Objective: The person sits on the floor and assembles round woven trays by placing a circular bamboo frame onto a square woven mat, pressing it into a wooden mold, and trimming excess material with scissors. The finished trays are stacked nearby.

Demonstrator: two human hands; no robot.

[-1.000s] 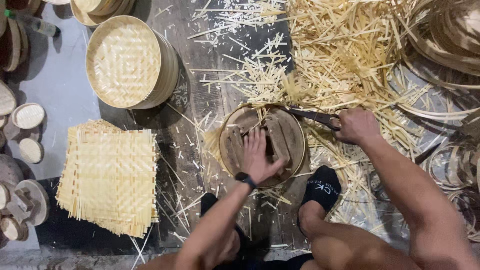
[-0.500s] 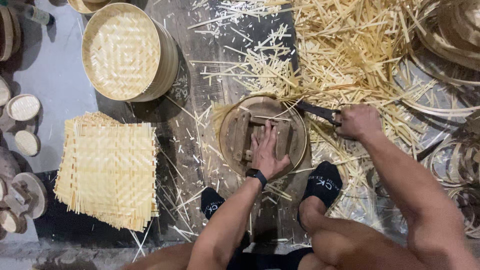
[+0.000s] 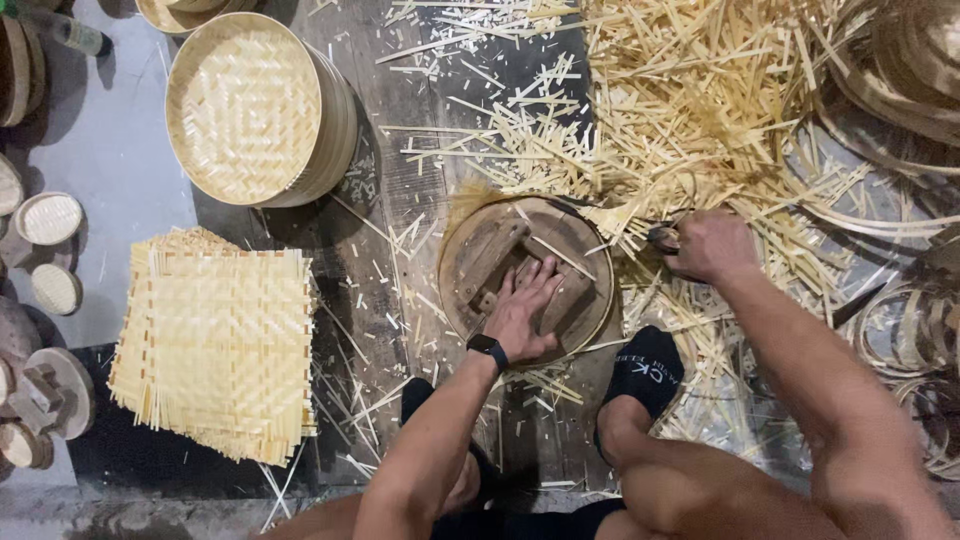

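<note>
Round wooden form [image 3: 480, 262] lies pinned under the left hand [image 3: 522, 318], fingers spread flat, steadying it while the right hand [image 3: 708, 246], just beside its rim, grips a knife [image 3: 655, 232].

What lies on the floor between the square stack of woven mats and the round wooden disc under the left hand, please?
In the head view, only scattered bamboo slivers on dark floor lie between the woven mat stack and the wooden disc.

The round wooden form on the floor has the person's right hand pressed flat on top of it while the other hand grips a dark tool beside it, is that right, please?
Not quite: the head view shows the left hand, the one with the black wristband, pressed flat on the round wooden form. The right hand grips the dark tool beside it.
</note>
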